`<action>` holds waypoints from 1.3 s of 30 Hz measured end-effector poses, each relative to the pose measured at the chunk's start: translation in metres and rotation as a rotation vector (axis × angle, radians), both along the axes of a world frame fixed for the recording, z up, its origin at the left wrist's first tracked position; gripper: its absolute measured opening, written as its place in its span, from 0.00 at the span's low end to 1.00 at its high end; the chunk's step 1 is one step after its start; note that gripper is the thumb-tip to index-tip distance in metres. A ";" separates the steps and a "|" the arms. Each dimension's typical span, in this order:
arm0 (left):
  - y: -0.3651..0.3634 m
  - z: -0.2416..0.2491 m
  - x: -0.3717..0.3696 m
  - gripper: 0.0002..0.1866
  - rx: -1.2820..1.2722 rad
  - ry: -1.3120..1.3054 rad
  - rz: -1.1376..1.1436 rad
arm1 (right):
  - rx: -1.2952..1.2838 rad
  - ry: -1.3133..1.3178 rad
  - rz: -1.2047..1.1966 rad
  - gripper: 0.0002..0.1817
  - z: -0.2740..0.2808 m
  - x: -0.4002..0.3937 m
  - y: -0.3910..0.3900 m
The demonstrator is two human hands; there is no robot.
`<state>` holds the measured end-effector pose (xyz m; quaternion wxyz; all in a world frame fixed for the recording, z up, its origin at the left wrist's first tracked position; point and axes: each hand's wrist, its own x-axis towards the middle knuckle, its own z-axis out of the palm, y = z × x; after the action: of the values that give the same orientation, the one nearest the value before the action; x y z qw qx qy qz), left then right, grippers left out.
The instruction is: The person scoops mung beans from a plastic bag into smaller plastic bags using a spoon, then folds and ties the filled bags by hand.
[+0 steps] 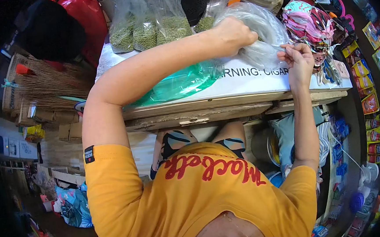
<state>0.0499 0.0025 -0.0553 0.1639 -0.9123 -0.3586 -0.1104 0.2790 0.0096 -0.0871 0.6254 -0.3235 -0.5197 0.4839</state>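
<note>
My left hand (pixel 235 35) is closed in a fist at the left side of a coil of clear plastic (pixel 265 25) on the white-topped table. What its fingers hold, if anything, is hidden. At the coil's right edge, the fingertips of my right hand (pixel 296 56) are pinched together near a thin strand of the clear plastic. Clear bags of green beans (pixel 144 32) stand behind my left forearm. A green plastic bag (pixel 176 84) lies flat between that forearm and the table's front edge.
A pile of pink patterned cloth (pixel 309 22) sits right of the coil, with scissors (pixel 329 71) and a phone (pixel 341 69) near the right corner. Wooden drawers (pixel 194 117) run under the tabletop. A stick broom (pixel 51 82) stands at the left. Packets (pixel 368 104) hang at the right.
</note>
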 end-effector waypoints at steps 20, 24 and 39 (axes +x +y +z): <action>-0.005 0.097 -0.017 0.16 0.546 -0.423 0.189 | -0.035 0.039 0.009 0.06 0.018 0.024 0.023; 0.021 0.109 -0.037 0.24 0.107 -0.338 0.003 | -0.009 0.045 0.011 0.05 0.026 0.025 0.027; 0.025 0.114 -0.062 0.08 0.254 -0.351 0.231 | 0.035 0.045 0.072 0.06 0.049 0.029 0.033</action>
<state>-0.0123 0.0276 0.0585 0.2239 -0.8042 -0.4669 -0.2918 0.3079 0.0426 -0.0386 0.6246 -0.2825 -0.5253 0.5040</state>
